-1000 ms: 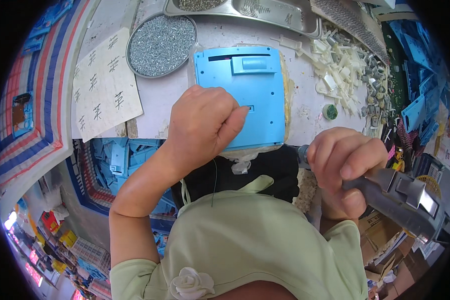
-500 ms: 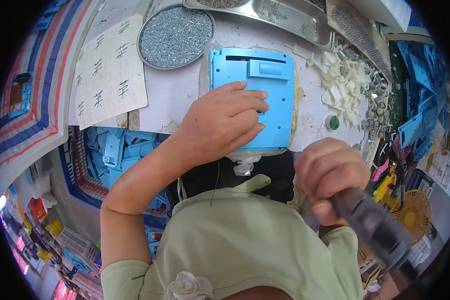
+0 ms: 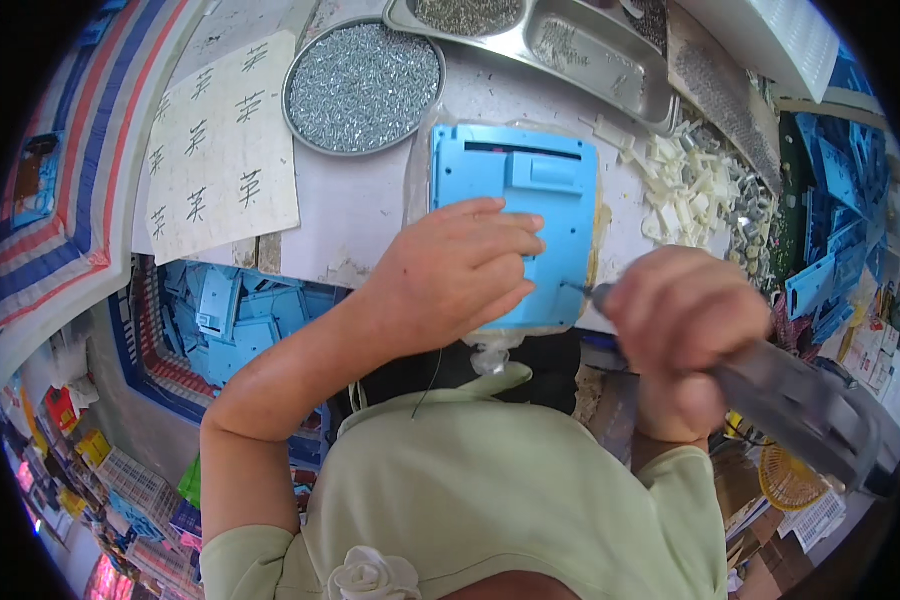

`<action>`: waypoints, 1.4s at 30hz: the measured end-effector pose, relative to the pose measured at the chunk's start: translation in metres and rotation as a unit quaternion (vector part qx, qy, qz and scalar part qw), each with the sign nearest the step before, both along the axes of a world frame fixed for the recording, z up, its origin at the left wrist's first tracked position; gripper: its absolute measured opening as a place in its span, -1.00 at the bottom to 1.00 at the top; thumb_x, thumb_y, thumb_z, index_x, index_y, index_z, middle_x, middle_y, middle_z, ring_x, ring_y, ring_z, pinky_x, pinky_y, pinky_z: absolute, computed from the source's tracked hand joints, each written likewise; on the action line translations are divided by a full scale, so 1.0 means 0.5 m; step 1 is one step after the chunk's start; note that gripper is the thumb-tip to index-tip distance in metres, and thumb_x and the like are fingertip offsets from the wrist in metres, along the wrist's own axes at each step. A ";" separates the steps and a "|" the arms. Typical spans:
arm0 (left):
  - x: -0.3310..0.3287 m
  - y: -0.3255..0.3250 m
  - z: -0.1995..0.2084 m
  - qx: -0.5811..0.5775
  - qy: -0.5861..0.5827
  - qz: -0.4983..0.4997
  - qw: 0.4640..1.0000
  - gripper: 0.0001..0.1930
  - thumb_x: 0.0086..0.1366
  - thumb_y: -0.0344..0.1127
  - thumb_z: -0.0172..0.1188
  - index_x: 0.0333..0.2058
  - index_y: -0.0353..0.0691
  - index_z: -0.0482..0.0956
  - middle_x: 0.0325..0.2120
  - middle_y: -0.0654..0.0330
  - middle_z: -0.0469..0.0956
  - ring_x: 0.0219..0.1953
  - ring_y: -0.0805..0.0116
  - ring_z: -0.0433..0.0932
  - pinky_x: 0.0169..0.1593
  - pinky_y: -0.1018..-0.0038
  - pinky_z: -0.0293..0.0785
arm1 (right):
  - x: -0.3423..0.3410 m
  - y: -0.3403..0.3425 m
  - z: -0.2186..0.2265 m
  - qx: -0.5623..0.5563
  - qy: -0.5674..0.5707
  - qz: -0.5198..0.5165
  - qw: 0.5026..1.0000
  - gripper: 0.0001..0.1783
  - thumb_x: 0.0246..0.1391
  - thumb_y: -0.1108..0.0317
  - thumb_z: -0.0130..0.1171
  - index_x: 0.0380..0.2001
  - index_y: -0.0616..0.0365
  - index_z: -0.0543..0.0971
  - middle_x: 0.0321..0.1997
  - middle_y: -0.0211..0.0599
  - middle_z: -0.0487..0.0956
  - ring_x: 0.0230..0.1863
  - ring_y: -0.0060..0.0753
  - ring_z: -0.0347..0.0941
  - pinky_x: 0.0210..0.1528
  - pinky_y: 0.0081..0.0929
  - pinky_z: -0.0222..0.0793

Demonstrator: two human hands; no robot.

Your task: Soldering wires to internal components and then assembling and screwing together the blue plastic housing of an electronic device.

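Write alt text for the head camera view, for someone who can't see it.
A left hand presses on a blue plastic panel at a workbench edge while the right hand brings a powered screwdriver tip to it. A round tray of screws sits behind.

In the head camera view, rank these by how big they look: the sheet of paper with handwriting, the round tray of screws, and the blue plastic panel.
1. Sheet of paper, largest.
2. Blue plastic panel, partly hidden by the left hand, so only probably second.
3. Round tray of screws, close behind the panel.

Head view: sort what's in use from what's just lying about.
In use:
blue plastic panel, under the left hand
power screwdriver, in the right hand

Lying about:
round tray of screws
paper sheet
white plastic parts
steel tray
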State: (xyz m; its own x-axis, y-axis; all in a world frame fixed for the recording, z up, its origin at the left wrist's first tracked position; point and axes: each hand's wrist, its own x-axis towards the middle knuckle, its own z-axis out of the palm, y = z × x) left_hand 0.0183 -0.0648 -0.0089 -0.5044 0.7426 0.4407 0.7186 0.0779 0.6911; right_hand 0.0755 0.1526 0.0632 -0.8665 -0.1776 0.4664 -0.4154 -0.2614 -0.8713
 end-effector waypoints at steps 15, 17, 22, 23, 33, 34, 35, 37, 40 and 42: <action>0.008 -0.004 -0.004 -0.013 -0.015 -0.007 1.000 -0.82 0.15 -0.42 0.41 -0.40 -0.23 0.53 -0.04 0.19 0.64 0.14 0.19 0.61 0.20 0.13 0.53 | -0.121 0.051 0.009 -0.008 0.030 -0.029 0.999 -0.70 0.21 0.30 0.25 -0.47 0.08 0.34 -0.67 -0.42 0.41 -0.64 -0.43 0.31 -0.54 -0.47 0.26; 0.000 -0.003 -0.008 -0.011 -0.015 -0.009 1.000 -0.83 0.15 -0.41 0.40 -0.40 -0.22 0.53 -0.03 0.20 0.64 0.14 0.20 0.60 0.21 0.13 0.53 | -0.161 0.035 -0.022 0.003 0.035 -0.060 0.998 -0.70 0.24 0.29 0.25 -0.42 0.09 0.33 -0.67 -0.44 0.36 -0.62 -0.49 0.27 -0.56 -0.47 0.21; 0.016 -0.001 -0.009 -0.020 -0.024 -0.006 0.999 -0.86 0.17 -0.40 0.39 -0.37 -0.22 0.56 -0.03 0.22 0.63 0.15 0.22 0.60 0.23 0.15 0.49 | -0.167 0.027 -0.030 0.044 -0.032 -0.046 0.997 -0.72 0.22 0.24 0.20 -0.43 0.05 0.32 -0.69 -0.43 0.36 -0.61 -0.52 0.23 -0.50 -0.45 0.17; 0.017 -0.002 -0.011 -0.022 -0.029 -0.007 0.999 -0.86 0.17 -0.40 0.38 -0.36 -0.21 0.57 -0.03 0.22 0.64 0.15 0.22 0.60 0.23 0.15 0.48 | -0.169 0.028 -0.033 0.049 -0.031 -0.043 0.997 -0.71 0.23 0.23 0.20 -0.43 0.05 0.31 -0.70 -0.43 0.36 -0.62 -0.52 0.22 -0.51 -0.45 0.17; 0.015 -0.007 0.007 -0.003 -0.073 0.014 0.997 -0.83 0.21 -0.43 0.35 -0.21 -0.20 0.62 -0.05 0.18 0.66 0.11 0.24 0.62 0.27 0.10 0.44 | -0.132 0.030 0.067 0.014 0.019 0.052 0.998 -0.69 0.19 0.07 0.32 -0.15 -0.08 0.47 -0.64 -0.72 0.44 -0.62 -0.69 0.33 -0.49 -0.56 0.30; 0.017 -0.006 0.014 0.002 -0.080 0.034 0.996 -0.83 0.22 -0.44 0.34 -0.20 -0.19 0.63 -0.05 0.17 0.66 0.10 0.24 0.63 0.28 0.08 0.42 | -0.120 0.024 0.076 -0.002 0.021 0.083 0.996 -0.67 0.18 0.01 0.35 -0.16 -0.14 0.48 -0.63 -0.78 0.45 -0.62 -0.73 0.37 -0.47 -0.59 0.34; 0.019 -0.008 0.020 0.007 -0.087 0.054 0.995 -0.83 0.23 -0.45 0.34 -0.19 -0.19 0.63 -0.06 0.17 0.67 0.09 0.24 0.63 0.30 0.06 0.40 | -0.113 0.006 0.069 -0.014 0.022 0.094 0.995 -0.67 0.17 0.00 0.37 -0.18 -0.14 0.48 -0.63 -0.77 0.47 -0.62 -0.73 0.39 -0.48 -0.60 0.37; 0.021 -0.015 0.033 -0.008 -0.094 0.083 0.992 -0.82 0.23 -0.48 0.33 -0.18 -0.18 0.64 -0.09 0.18 0.69 0.05 0.26 0.65 0.35 0.02 0.32 | -0.098 -0.026 0.056 -0.032 0.022 0.102 0.994 -0.66 0.16 0.00 0.39 -0.22 -0.13 0.48 -0.63 -0.75 0.49 -0.64 -0.71 0.42 -0.49 -0.61 0.41; 0.020 -0.028 0.033 -0.011 -0.093 0.109 0.990 -0.81 0.22 -0.48 0.35 -0.19 -0.17 0.65 -0.13 0.20 0.71 -0.01 0.29 0.67 0.39 -0.03 0.22 | -0.097 -0.047 0.055 -0.025 0.017 0.095 0.995 -0.65 0.16 0.00 0.39 -0.24 -0.10 0.47 -0.64 -0.73 0.49 -0.65 -0.69 0.43 -0.53 -0.60 0.40; 0.018 -0.038 0.032 -0.010 -0.086 0.114 0.990 -0.81 0.20 -0.47 0.37 -0.20 -0.16 0.65 -0.16 0.21 0.71 -0.05 0.30 0.68 0.41 -0.05 0.18 | -0.099 -0.058 0.055 -0.018 0.013 0.095 0.995 -0.66 0.17 0.01 0.38 -0.24 -0.09 0.46 -0.64 -0.71 0.50 -0.66 -0.68 0.42 -0.54 -0.60 0.38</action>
State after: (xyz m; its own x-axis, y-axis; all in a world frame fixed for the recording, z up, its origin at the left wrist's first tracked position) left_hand 0.0275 -0.0838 0.0073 -0.7264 0.6084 0.3198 0.5521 0.2394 0.7986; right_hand 0.0258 0.1236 0.0909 -0.8065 -0.3193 0.4975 -0.3782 -0.3680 -0.8494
